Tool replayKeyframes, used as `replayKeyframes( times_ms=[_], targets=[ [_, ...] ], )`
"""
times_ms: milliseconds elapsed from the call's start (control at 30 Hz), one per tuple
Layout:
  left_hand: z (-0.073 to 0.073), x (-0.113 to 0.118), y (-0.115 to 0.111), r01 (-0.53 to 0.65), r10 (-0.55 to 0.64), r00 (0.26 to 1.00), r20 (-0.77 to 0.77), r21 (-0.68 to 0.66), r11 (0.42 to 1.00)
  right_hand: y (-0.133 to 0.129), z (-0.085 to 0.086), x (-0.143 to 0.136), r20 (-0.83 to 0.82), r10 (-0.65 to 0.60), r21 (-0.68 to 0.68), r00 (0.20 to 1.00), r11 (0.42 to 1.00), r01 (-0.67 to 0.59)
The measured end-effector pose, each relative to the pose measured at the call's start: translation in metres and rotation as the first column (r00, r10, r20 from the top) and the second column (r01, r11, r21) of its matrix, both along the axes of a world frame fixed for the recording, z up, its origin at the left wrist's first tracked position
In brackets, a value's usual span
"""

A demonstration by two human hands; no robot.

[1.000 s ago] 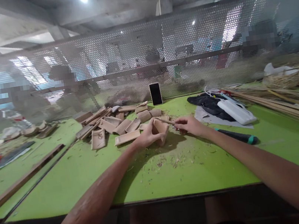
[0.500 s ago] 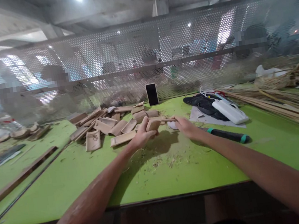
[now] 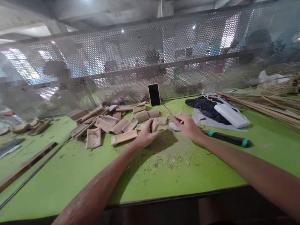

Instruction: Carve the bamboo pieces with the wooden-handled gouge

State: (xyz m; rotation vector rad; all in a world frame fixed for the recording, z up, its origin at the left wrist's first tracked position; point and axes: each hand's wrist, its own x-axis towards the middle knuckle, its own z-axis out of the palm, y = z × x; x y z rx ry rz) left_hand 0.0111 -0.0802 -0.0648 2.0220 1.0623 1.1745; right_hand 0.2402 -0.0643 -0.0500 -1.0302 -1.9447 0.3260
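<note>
A green table (image 3: 79,185) is crossed by both forearms. On its far part, left of centre, a pile of curved bamboo pieces (image 3: 106,124) is heaped. By the left hand (image 3: 146,136), a short bamboo piece (image 3: 154,125) is held, pinched between thumb and fingers and partly hidden by them. By the right hand (image 3: 186,124), a slim tool (image 3: 169,111) is gripped, its tip pointed forward, apart from the piece. Nearer the table's front, fine shavings (image 3: 171,161) are scattered.
</note>
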Motion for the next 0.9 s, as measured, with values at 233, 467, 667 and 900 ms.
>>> replayKeyframes(
  times_ms=[233,467,667,900],
  targets=[
    [0.0017,-0.0002,-0.002,-0.046,0.044,0.998,-0.05,-0.039,0.998,0.0016,-0.0022,0.0001,-0.011,-0.005,0.01,1.0,1.0,0.005],
    [0.0029,-0.0022,-0.0013,-0.028,0.025,0.997,-0.076,-0.04,0.999,0.006,-0.0077,0.0021,0.013,-0.01,0.112,1.0,0.994,0.008],
    [0.0054,0.0008,-0.0027,-0.036,0.031,0.994,-0.104,-0.047,0.998,0.0044,-0.0054,0.0011,0.043,0.03,0.172,0.999,0.984,-0.038],
    [0.0024,0.0012,0.0004,-0.047,0.043,0.994,-0.1,-0.042,0.998,0.0057,-0.0069,0.0043,0.077,-0.011,0.147,0.997,0.989,0.0]
  ],
)
